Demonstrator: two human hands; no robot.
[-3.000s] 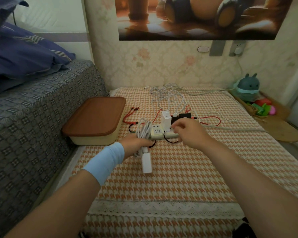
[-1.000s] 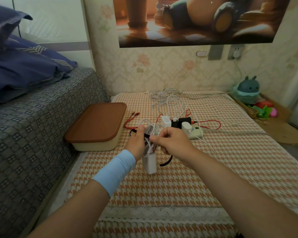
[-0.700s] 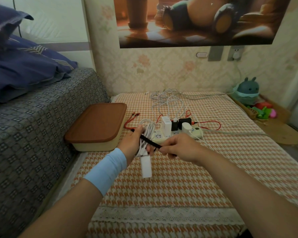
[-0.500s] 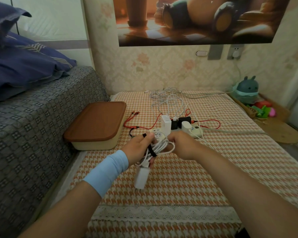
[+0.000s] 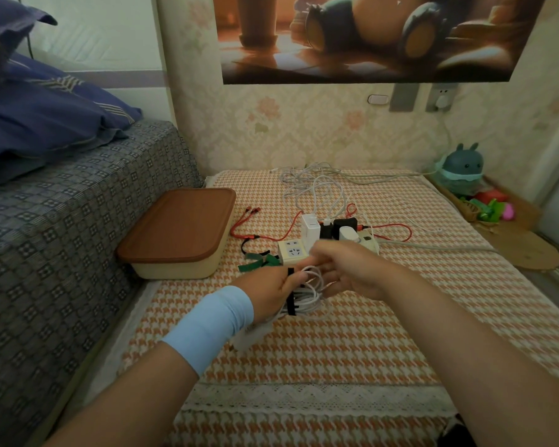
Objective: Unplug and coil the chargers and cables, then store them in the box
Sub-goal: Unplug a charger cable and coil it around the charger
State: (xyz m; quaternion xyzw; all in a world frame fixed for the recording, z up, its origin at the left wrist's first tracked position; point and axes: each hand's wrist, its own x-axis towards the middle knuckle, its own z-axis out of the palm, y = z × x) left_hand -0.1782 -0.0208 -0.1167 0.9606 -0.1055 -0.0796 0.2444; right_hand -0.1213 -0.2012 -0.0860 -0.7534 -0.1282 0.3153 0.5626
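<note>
Item: one coiled white cable [image 5: 307, 293] with its white charger block [image 5: 255, 333] hanging blurred below the wrist, held in the left hand [image 5: 267, 290], fingers closed around the bundle; a black strap [image 5: 291, 293] crossed the coil just beside the thumb. The right hand [image 5: 339, 269] stood touching the far side of the coil, fingers half curled and blurred; whether it pinched the strap end or a loop of cable could not be told. Step in hand, by judgement: binding the first coiled charger with its strap. Beyond both hands lay the power strip [image 5: 328, 248], two sockets bare at the end nearest the left hand, with a white charger [image 5: 310, 230], a black charger [image 5: 344, 225] and a further white plug [image 5: 349, 233] seated in it. Behind the strip, loose white cables [image 5: 313, 185] lay tangled; a red cable [image 5: 255, 224] trailed off towards the left. A green strap [image 5: 260, 262] and another black strap [image 5: 249, 248] lay just ahead of the left hand. The box [image 5: 178, 233] sat to the left of the left hand, well within reach, brown lid shut. Next move, by judgement: fasten the strap snugly, then free one hand to lift the lid before the bundle can go in; most chargers not yet unplugged
</note>
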